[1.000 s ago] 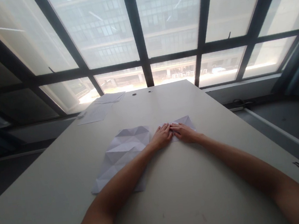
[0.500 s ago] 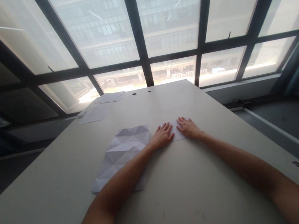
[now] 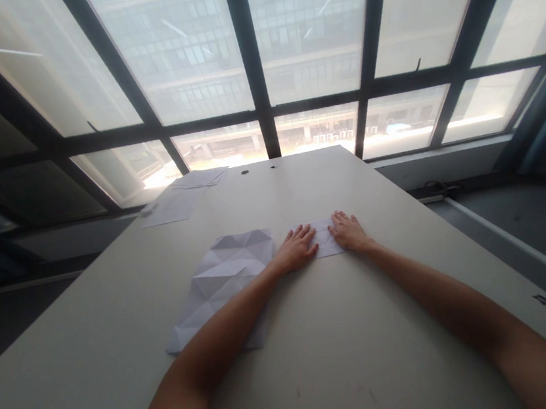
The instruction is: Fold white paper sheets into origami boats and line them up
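A small white sheet of paper [image 3: 325, 239] lies flat on the table between my hands, its two ends partly covered by them. My left hand [image 3: 298, 248] rests palm down on its left end, fingers stretched out. On the right end lies my right hand [image 3: 348, 231], also flat with the fingers extended. To the left is a larger creased sheet of paper [image 3: 228, 269], with a raised pattern of folds. My left forearm passes over its lower right part and hides some of it.
The white table [image 3: 331, 356] runs away towards large framed windows [image 3: 304, 35]. Several loose sheets [image 3: 174, 207] lie at its far left edge. A round dark hole [image 3: 244, 172] is near the far end, and a small dark mark [image 3: 540, 299] near the right edge.
My right hand has slid a little to the right along the small sheet, so more of the paper shows between the hands. My left hand stays in place.
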A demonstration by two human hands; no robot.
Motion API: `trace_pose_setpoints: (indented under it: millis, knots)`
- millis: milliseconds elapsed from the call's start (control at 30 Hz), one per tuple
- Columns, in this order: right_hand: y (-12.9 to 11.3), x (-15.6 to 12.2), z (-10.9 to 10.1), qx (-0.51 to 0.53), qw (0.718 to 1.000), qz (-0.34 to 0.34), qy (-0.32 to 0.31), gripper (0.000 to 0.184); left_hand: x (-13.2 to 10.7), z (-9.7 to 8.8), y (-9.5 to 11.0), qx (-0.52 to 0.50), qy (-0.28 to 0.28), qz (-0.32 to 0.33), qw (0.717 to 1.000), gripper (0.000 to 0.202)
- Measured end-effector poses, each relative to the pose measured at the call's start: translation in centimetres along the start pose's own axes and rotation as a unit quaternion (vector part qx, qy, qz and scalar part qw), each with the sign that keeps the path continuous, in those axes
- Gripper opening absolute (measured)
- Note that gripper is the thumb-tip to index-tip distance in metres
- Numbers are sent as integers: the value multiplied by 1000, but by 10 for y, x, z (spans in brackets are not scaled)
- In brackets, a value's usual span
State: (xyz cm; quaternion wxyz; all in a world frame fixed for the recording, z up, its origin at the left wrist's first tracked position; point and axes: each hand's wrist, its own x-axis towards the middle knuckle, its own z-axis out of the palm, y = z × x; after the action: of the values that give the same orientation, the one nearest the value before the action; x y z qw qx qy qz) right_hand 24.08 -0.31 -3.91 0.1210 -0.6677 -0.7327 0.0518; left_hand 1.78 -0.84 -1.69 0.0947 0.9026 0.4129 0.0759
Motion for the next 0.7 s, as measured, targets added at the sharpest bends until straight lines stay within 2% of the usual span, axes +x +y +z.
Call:
trace_pose_setpoints:
  millis: [100, 200, 333, 400, 500, 600, 700]
  knots:
    - [-1, -1, -2, 8, 1000, -8, -15, 59, -1, -2, 1, 1, 8, 1, 1000, 57]
    - [-3, -3, -5, 12, 999, -26, -33, 58, -1, -4, 3, 2, 41, -7, 999, 48]
    - [-9, -8, -8, 17, 995, -84, -42, 59, 1, -3, 5, -3, 89, -45, 995, 27]
    - [-13, -11, -10, 21, 992, -112, -44, 59, 1, -1, 4, -8, 95, -61, 994, 25]
    - [-18, -15, -11, 25, 990, -133, -49, 60, 1, 1, -1, -14, 72, -50, 996, 40]
    - [-20, -17, -10, 31, 988, -143, -46, 58, -1, 2, -5, -17, 18, 20, 1000, 55]
    - [-19, -14, -8, 37, 991, -125, -35, 53, -3, 0, -7, -14, -16, 62, 998, 58]
